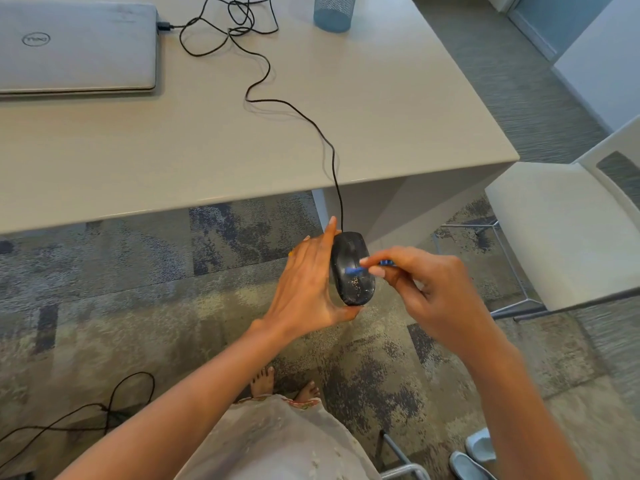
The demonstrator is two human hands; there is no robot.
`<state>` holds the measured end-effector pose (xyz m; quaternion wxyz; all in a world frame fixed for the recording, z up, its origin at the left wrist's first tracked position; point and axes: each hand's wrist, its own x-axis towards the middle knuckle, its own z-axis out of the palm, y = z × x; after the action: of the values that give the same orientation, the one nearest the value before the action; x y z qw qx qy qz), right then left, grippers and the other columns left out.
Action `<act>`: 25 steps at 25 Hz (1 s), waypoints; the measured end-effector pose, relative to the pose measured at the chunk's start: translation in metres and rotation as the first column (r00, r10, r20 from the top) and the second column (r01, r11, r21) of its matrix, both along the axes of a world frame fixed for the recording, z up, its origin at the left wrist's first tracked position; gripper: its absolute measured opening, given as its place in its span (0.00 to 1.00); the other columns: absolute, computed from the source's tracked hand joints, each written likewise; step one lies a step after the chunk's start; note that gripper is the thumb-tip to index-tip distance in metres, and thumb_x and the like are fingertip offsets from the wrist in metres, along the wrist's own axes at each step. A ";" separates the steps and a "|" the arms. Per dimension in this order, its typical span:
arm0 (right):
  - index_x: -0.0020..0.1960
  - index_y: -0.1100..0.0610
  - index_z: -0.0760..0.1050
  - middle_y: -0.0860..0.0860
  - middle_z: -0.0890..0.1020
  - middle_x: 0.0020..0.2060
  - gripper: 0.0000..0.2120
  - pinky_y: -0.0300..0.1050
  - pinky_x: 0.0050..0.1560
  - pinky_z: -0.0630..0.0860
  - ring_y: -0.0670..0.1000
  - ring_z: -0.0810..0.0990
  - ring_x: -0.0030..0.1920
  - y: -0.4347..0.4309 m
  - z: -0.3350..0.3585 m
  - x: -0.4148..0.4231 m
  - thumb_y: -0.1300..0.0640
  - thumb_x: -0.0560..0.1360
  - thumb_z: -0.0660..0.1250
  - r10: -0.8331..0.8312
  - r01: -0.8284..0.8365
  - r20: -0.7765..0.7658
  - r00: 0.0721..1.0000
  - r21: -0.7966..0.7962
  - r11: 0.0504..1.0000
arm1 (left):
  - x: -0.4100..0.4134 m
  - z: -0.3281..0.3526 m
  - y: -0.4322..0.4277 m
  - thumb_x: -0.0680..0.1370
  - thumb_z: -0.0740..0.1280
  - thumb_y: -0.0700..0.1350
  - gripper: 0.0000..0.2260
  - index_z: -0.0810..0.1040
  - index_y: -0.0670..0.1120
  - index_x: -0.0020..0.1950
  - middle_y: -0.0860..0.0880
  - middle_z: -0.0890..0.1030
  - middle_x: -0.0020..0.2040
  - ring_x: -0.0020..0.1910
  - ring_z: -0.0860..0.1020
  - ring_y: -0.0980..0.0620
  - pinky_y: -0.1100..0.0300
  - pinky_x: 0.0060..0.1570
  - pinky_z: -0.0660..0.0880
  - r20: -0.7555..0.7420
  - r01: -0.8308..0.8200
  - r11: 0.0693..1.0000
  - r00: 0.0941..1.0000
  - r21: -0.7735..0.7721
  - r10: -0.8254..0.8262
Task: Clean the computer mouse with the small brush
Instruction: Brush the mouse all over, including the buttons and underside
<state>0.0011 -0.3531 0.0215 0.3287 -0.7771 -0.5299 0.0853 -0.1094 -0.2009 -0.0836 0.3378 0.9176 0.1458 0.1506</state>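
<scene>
**Grit over carpet: what could slip while the mouse is brushed in mid-air**

Mouse (353, 271) is off the counter (381, 109), held in the air just out from its near edge, towards the near right corner, with only carpet (138, 306) beneath. The left hand (308, 282) clasps it from the left flank, thumb tucked under the rear end and fingers laid along the side. How much grip the hidden fingertips have underneath cannot be told. The right hand (429, 289) pinches the small blue brush (355, 270) between thumb and fingertips. Its tip touches the mouse's back just above a patch of pale specks (356, 284).

The likeliest trouble is the hold. It looks light and one-sided, so a firm stroke towards the left could roll the mouse out of the palm.

If the mouse fell, it would hang from its cable (332, 157). The cable climbs over the near edge and runs back in loose loops to the closed laptop (76, 46) at the far left corner. Once those loops were used up, a drop or a pull away from the counter would tug the plug there.

Loosened specks will probably fall on the carpet or on the person's clothing, so the dirt is moved rather than removed.

The brush is blurred and pinched close to its working end. It could twist in the fingers and skate past the dirt, or push the grit forward into the button seam.
</scene>
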 end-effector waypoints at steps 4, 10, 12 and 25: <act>0.54 0.58 0.83 0.48 0.85 0.40 0.07 0.27 0.39 0.71 0.33 0.77 0.36 0.022 0.001 0.005 0.62 0.79 0.69 -0.093 0.085 0.073 0.993 0.107 0.991 | 0.001 0.002 -0.004 0.63 0.78 0.64 0.61 0.42 0.45 0.81 0.47 0.68 0.72 0.69 0.67 0.48 0.51 0.69 0.63 0.022 0.003 1.000 1.000 -0.008 -0.003; 0.56 0.55 0.82 0.51 0.87 0.43 0.08 0.46 0.39 0.81 0.48 0.84 0.41 0.013 -0.011 -0.012 0.62 0.78 0.68 0.030 -0.028 0.073 0.997 -0.024 0.999 | -0.002 0.003 0.003 0.64 0.78 0.62 0.61 0.39 0.47 0.81 0.46 0.69 0.71 0.69 0.66 0.48 0.51 0.71 0.61 0.013 -0.006 1.000 1.000 -0.031 0.006; 0.55 0.54 0.81 0.47 0.85 0.39 0.09 0.38 0.36 0.76 0.40 0.80 0.38 0.003 -0.010 -0.014 0.64 0.77 0.70 0.049 -0.048 0.018 0.999 -0.065 0.997 | -0.002 0.003 0.003 0.64 0.77 0.63 0.61 0.40 0.45 0.81 0.46 0.68 0.72 0.70 0.65 0.47 0.53 0.72 0.59 0.009 -0.006 1.000 1.000 -0.020 0.006; 0.56 0.59 0.83 0.49 0.86 0.42 0.08 0.31 0.30 0.68 0.40 0.76 0.29 0.016 -0.017 0.023 0.63 0.79 0.68 -0.164 0.178 -0.111 0.980 0.126 0.976 | -0.002 0.006 0.006 0.63 0.79 0.64 0.61 0.45 0.44 0.81 0.47 0.68 0.72 0.69 0.67 0.49 0.52 0.69 0.62 0.045 -0.014 1.000 0.999 0.011 0.014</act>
<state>0.0239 -0.3374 0.0044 0.4129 -0.7905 -0.4486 0.0590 -0.1114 -0.1950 -0.0776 0.3350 0.9147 0.1438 0.1743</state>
